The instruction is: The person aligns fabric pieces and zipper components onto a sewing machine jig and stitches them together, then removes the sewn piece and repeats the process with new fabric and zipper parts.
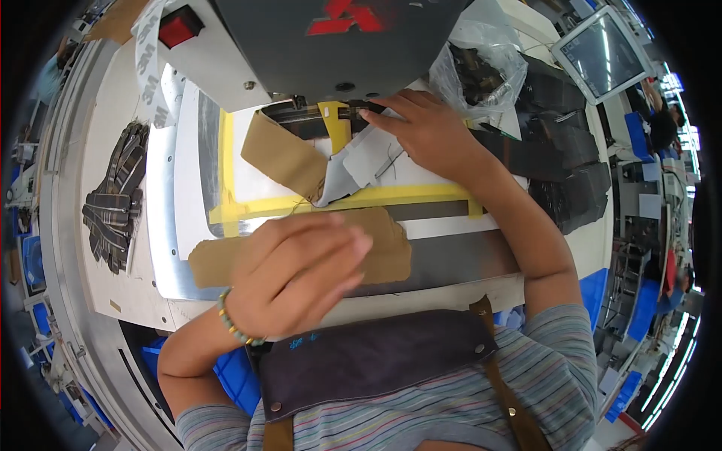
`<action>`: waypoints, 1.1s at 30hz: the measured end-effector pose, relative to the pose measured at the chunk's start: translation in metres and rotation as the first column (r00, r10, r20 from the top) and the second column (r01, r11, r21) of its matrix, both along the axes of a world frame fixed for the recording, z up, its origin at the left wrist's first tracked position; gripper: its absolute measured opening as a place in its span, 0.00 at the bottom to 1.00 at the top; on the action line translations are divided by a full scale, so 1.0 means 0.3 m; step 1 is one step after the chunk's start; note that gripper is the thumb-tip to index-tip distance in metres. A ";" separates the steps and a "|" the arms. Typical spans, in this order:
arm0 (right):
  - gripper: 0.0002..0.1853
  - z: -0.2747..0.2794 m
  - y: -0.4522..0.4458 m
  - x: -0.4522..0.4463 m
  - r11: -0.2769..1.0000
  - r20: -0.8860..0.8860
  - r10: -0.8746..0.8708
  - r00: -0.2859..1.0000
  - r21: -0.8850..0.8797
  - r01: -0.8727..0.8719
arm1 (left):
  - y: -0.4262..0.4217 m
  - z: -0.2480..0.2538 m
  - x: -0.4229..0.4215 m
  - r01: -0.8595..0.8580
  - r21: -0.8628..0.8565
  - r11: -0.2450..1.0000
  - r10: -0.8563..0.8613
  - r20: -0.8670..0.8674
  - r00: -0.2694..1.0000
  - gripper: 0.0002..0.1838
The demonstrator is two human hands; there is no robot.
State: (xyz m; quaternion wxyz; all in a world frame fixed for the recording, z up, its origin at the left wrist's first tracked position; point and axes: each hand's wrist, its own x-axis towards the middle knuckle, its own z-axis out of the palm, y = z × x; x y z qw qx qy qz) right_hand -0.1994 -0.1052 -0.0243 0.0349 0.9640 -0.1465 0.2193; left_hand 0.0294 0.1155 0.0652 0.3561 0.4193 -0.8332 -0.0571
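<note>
My right hand (432, 135) reaches under the front of the machine head, fingers stretched out, fingertips resting on a dark strap-like piece (353, 113). Beside those fingertips is a yellow flat piece (336, 131). A tan fabric flap (282, 154) and a pale grey flap (368, 161) with loose threads lie in front. My left hand (293, 274) is slightly blurred, its fingers bent and pressed together above a tan sheet with ragged edges (387, 244). Its fingertips' undersides are hidden, so I cannot make out whether it holds anything.
The dark machine head (338, 52) overhangs the work. Yellow tape (263, 204) borders the work area. Dark straps (116, 195) are piled at left. A clear plastic bag (489, 68), black wrapped bundles (564, 143) and a screen (604, 56) stand at right.
</note>
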 end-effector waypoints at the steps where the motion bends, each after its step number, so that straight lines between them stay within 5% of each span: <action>1: 0.24 0.003 0.003 0.002 1.000 -0.003 -0.003 1.000 -0.006 0.003 | 0.037 0.091 0.025 0.029 -0.021 0.999 -0.030 -0.033 0.999 0.19; 4: 0.25 0.006 0.002 0.000 1.000 -0.024 -0.007 1.000 -0.008 0.007 | 0.086 0.183 0.064 -0.329 -0.573 0.750 0.043 -0.454 0.890 0.16; 6: 0.25 0.003 -0.002 -0.001 1.000 -0.034 -0.004 0.999 -0.010 0.003 | 0.088 0.265 0.090 -0.308 -0.663 0.683 -0.153 -0.542 0.826 0.15; 9: 0.25 -0.002 -0.006 0.000 1.000 -0.036 -0.002 0.999 -0.021 0.001 | 0.126 0.362 0.147 0.142 -0.565 0.813 -0.453 -0.459 0.764 0.15; 12: 0.25 -0.002 -0.006 0.001 1.000 -0.030 -0.009 1.000 -0.026 0.008 | 0.204 0.365 0.178 0.181 -0.492 0.852 -0.437 -0.477 0.763 0.17; 16: 0.25 0.000 -0.007 0.004 1.000 -0.034 -0.018 0.999 -0.012 0.018 | 0.126 0.304 0.063 0.120 -0.648 0.752 -0.561 -0.534 0.632 0.20; 19: 0.26 0.002 -0.006 0.005 1.000 -0.028 -0.017 0.999 0.001 0.017 | 0.140 0.317 0.118 0.297 -0.596 0.746 -0.616 -0.448 0.648 0.21; 23: 0.26 -0.001 -0.010 0.004 1.000 -0.032 -0.029 0.999 -0.010 0.029 | 0.170 0.211 0.068 0.139 -0.664 0.735 -0.365 -0.215 0.906 0.21; 25: 0.27 0.000 -0.007 0.003 0.999 -0.047 -0.031 0.998 -0.012 0.031 | 0.154 0.091 0.024 0.036 -0.444 0.895 -0.101 -0.125 0.987 0.18; 27: 0.27 0.006 -0.008 0.007 1.000 -0.051 -0.028 0.998 -0.011 0.028 | -0.022 0.017 0.008 0.149 -0.290 0.945 -0.106 0.157 0.982 0.14; 29: 0.27 0.009 -0.008 0.007 1.000 -0.047 -0.029 0.998 -0.002 0.029 | -0.114 -0.085 -0.013 -0.051 -0.054 0.997 0.065 0.324 0.944 0.14; 33: 0.27 0.014 -0.006 0.008 0.999 -0.031 -0.019 0.999 0.026 0.019 | -0.227 -0.166 0.042 -0.325 -0.104 0.940 0.340 0.335 0.879 0.17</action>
